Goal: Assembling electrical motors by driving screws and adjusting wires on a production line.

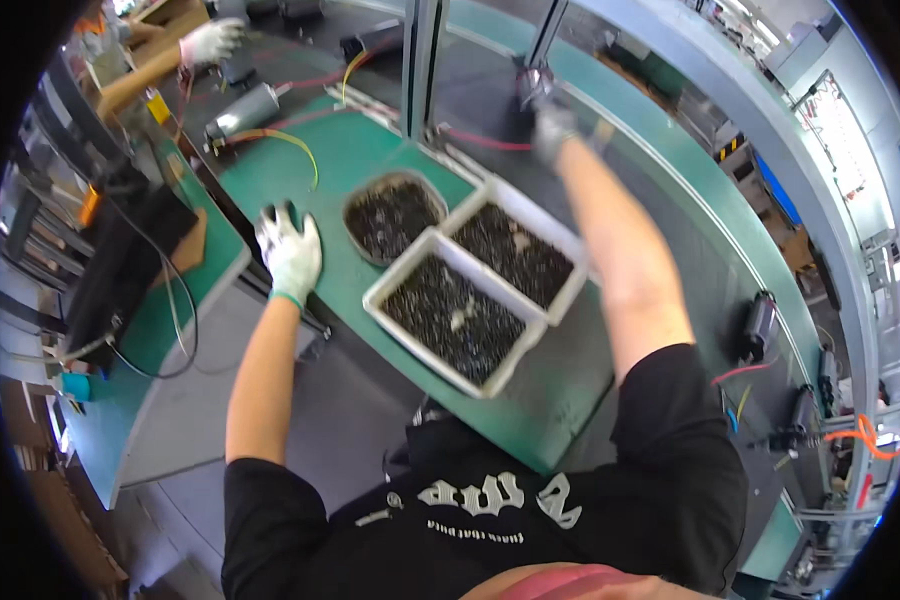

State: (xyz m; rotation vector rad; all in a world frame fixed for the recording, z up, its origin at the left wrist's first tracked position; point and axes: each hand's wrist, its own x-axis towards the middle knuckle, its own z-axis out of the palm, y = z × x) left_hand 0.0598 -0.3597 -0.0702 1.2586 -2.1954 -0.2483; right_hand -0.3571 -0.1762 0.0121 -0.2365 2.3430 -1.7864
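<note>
My left hand (290, 254), in a white glove with dark fingertips, rests open with fingers spread on the edge of the green tabletop (335, 160). To its right stands a rounded tub (351, 232) filled with small dark pieces that look like screws. Beyond my arm's reach of the tub, my right hand (554, 132), also gloved, stretches far forward past a metal post. Motion blurs its fingers. A dark cylindrical part with a shiny end (536, 88) is at the fingertips; whether it is gripped cannot be made out.
Two white rectangular trays (410, 345) of similar dark pieces stand before me. A silver motor (247, 112) with coloured wires lies at the far left, near another person's gloved hand (212, 43). Metal posts (422, 70) rise ahead. Dark motors (760, 325) lie at right.
</note>
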